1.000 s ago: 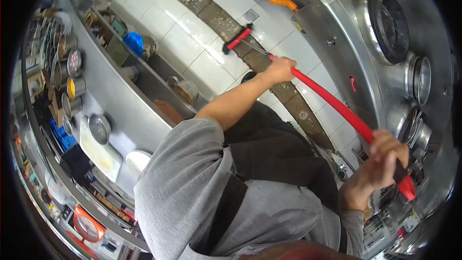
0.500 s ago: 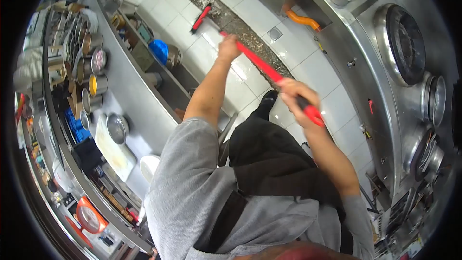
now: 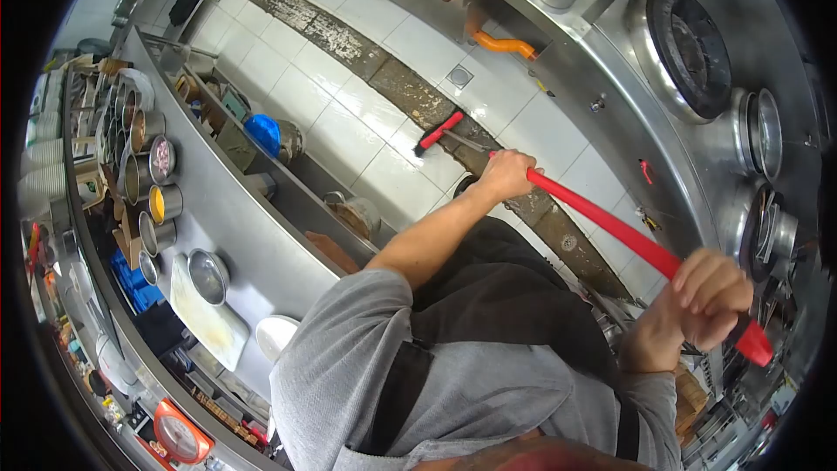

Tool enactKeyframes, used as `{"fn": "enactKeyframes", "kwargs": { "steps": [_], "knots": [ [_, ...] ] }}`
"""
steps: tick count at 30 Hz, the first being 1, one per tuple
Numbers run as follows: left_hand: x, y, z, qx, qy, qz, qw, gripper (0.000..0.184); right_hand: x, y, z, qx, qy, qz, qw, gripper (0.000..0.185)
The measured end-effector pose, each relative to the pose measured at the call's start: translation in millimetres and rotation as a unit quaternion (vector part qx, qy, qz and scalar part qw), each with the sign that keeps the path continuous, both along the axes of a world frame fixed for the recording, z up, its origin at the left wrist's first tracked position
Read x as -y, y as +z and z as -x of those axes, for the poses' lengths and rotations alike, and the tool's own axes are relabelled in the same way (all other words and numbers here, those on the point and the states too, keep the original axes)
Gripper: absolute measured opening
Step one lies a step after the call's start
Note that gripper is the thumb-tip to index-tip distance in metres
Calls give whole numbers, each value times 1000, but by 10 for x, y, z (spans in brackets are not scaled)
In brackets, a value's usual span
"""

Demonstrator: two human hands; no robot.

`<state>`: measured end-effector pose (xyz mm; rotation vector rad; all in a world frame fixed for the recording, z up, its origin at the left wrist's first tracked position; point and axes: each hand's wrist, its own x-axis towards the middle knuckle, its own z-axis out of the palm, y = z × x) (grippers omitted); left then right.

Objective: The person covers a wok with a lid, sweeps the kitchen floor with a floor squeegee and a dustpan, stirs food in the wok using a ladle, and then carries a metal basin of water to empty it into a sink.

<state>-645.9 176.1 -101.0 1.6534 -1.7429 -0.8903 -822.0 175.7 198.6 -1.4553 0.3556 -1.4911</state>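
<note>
Both my hands grip a long-handled floor brush, its red handle (image 3: 610, 222) slanting across the view. My left hand (image 3: 508, 176) is wrapped round the shaft near the brush end. My right hand (image 3: 711, 296) closes round the upper end, just below the black and red tip. The red brush head (image 3: 440, 133), dark along its lower edge, rests at the border of the wet white tiles (image 3: 349, 135) and the worn drain strip (image 3: 410, 92).
On the left runs a steel counter (image 3: 235, 209) with metal pots, a cutting board (image 3: 205, 314) and a bowl (image 3: 208, 276). A blue-covered container (image 3: 263, 134) sits on the shelf below. Along the right stands a steel cooking range (image 3: 610, 78) with a large round burner (image 3: 689, 52) and an orange pipe (image 3: 501, 44).
The brush head has come back nearer to me and to the right, onto the drain strip's edge. My right hand has pulled back to the lower right; my left hand followed the same way.
</note>
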Motion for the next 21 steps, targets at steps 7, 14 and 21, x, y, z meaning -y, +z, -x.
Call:
{"fn": "enactKeyframes", "kwargs": {
  "steps": [7,14,21],
  "knots": [
    [359,-399,-974,41,144,151,977,8,-107,-461,-167,-205,-91,-2,975,30],
    [1371,-943,-2277,107,207,127,964,26,940,-2267,-1708,-238,21,-148,960,17],
    [1237,-1352,-1733,146,23,36,988,30,516,-1710,-770,-311,-38,-178,933,15]
  ]
}}
